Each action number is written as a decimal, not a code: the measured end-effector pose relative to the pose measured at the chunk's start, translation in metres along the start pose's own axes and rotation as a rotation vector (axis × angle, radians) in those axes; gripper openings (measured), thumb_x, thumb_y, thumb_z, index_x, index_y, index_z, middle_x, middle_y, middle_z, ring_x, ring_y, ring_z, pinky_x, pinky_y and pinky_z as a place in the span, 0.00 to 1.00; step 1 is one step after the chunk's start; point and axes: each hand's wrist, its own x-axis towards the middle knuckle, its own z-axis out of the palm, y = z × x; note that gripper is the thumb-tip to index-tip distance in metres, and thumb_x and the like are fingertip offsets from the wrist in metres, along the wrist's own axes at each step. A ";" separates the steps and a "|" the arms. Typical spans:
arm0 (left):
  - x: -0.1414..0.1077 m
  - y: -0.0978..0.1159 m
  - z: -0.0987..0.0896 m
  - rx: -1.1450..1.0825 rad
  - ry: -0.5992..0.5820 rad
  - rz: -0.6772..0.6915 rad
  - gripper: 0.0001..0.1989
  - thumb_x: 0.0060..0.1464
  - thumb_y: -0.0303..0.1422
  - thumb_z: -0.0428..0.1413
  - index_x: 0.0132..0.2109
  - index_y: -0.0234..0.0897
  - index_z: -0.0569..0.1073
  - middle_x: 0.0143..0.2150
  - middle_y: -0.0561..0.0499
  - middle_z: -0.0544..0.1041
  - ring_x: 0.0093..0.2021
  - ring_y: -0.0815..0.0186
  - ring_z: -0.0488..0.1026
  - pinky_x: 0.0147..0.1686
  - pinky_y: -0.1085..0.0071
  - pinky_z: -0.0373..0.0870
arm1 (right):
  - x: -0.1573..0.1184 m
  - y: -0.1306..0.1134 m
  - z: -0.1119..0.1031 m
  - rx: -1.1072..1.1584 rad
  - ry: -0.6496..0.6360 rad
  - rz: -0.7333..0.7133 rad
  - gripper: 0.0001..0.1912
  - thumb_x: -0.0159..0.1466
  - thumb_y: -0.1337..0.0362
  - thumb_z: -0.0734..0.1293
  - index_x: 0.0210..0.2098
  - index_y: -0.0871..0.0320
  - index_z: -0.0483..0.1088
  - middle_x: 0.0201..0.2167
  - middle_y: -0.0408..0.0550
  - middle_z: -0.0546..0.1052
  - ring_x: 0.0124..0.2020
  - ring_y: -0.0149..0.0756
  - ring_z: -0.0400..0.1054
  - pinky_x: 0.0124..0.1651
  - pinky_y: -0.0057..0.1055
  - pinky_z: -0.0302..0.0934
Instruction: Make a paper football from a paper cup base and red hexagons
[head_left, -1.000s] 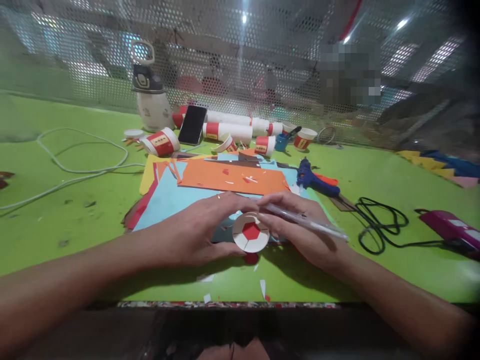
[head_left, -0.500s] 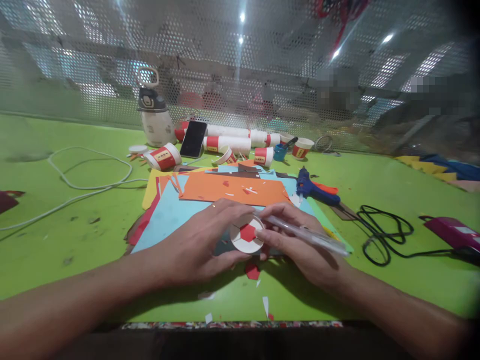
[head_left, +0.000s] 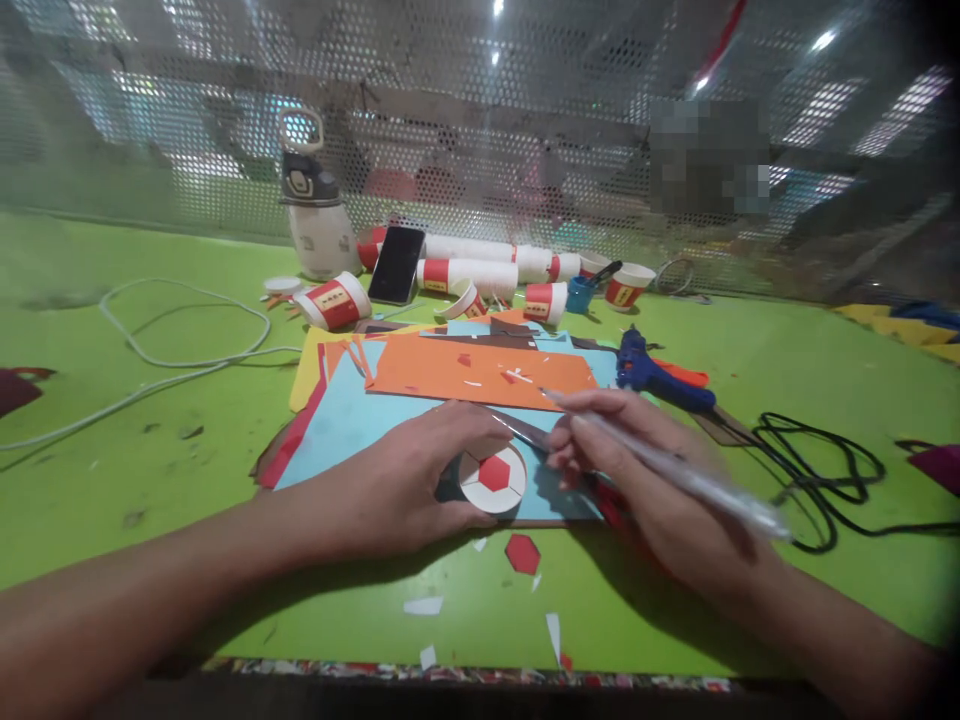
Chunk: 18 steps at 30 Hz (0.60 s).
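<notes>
My left hand [head_left: 427, 465] is closed round the side of a small white paper cup [head_left: 475, 493], whose round face is turned up to me. A red hexagon [head_left: 495, 473] sits in the middle of that face, with thin dark lines running out towards the rim. My right hand [head_left: 619, 450] holds a clear pen [head_left: 697, 480], its tip pointing up and left, apart from the cup. Beneath the right hand lie scissors [head_left: 517, 428], their handles partly hidden. A loose red hexagon [head_left: 523, 553] rests on the table below the cup.
Stacked coloured paper [head_left: 337, 430] lies under my hands, with an orange sheet [head_left: 480, 372] on top. Beyond stand a bottle [head_left: 322, 235], a phone [head_left: 397, 265] and several paper cups [head_left: 545, 302]. A blue glue gun [head_left: 656, 375] and a black cable [head_left: 817, 470] lie right.
My right hand has moved right, off the cup, and the pen's tip now points up and left. The scissors show between the hands. My view has shifted slightly.
</notes>
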 end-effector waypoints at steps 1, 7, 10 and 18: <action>0.001 -0.001 0.000 0.003 -0.011 -0.025 0.19 0.51 0.35 0.61 0.50 0.39 0.68 0.47 0.50 0.73 0.46 0.64 0.69 0.45 0.68 0.66 | 0.001 0.000 -0.002 0.001 0.007 0.006 0.09 0.65 0.56 0.66 0.42 0.52 0.72 0.29 0.41 0.76 0.28 0.28 0.71 0.30 0.24 0.66; 0.003 -0.005 0.001 0.021 -0.054 -0.086 0.16 0.49 0.35 0.62 0.45 0.37 0.70 0.41 0.51 0.72 0.41 0.63 0.69 0.40 0.68 0.65 | 0.002 0.007 -0.009 -0.028 -0.121 0.045 0.16 0.68 0.52 0.62 0.34 0.55 0.77 0.14 0.37 0.65 0.15 0.23 0.57 0.18 0.21 0.49; 0.003 -0.007 0.001 0.022 -0.057 -0.069 0.16 0.49 0.36 0.63 0.44 0.38 0.70 0.41 0.51 0.72 0.41 0.63 0.68 0.39 0.68 0.64 | 0.000 0.012 -0.008 -0.076 -0.182 0.087 0.13 0.68 0.55 0.63 0.33 0.54 0.75 0.16 0.37 0.67 0.18 0.23 0.59 0.20 0.20 0.52; 0.002 -0.009 0.000 0.034 -0.054 -0.007 0.18 0.51 0.39 0.61 0.49 0.40 0.71 0.43 0.48 0.71 0.42 0.60 0.68 0.39 0.67 0.65 | -0.003 0.007 -0.005 -0.211 -0.159 0.094 0.10 0.67 0.56 0.63 0.34 0.54 0.70 0.20 0.39 0.72 0.20 0.26 0.63 0.24 0.23 0.58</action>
